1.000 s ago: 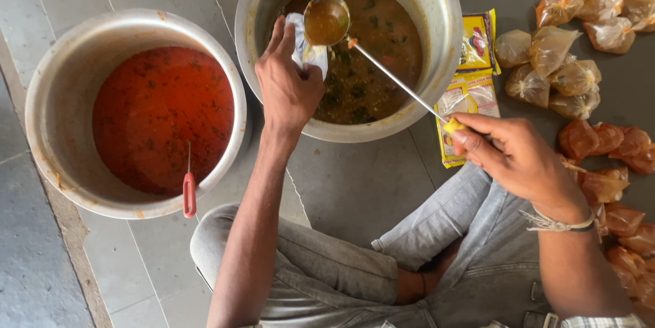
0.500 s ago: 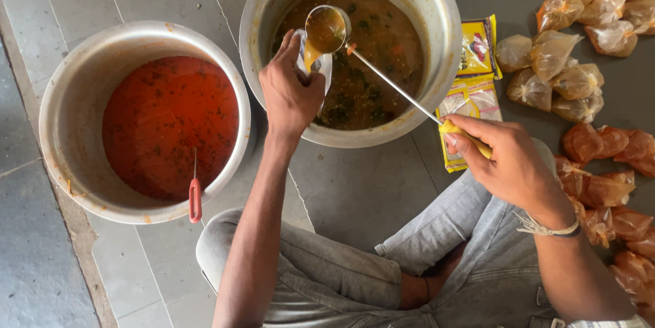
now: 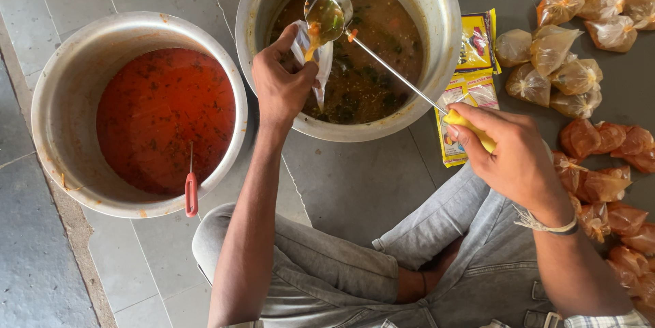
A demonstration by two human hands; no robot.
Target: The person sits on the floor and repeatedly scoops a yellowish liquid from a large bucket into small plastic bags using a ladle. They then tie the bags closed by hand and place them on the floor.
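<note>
Now | left hand [image 3: 281, 86] pinches bag [image 3: 315, 62] open, upper centre | right hand [image 3: 515, 157] fisted on ladle [image 3: 382, 62], slanting up-left, bowl tipped over bag mouth.

Grey tiled floor [image 3: 355, 185] bears two pots [image 3: 68, 96] [image 3: 437, 28], filled bags [image 3: 600, 137], yellow packets [image 3: 471, 62].

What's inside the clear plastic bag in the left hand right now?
The small clear plastic bag, held open by the left hand over the brown-curry metal pot, is taking orange-brown liquid pouring from the tilted steel ladle. How full it is cannot be seen; the fingers cover part of it.
</note>
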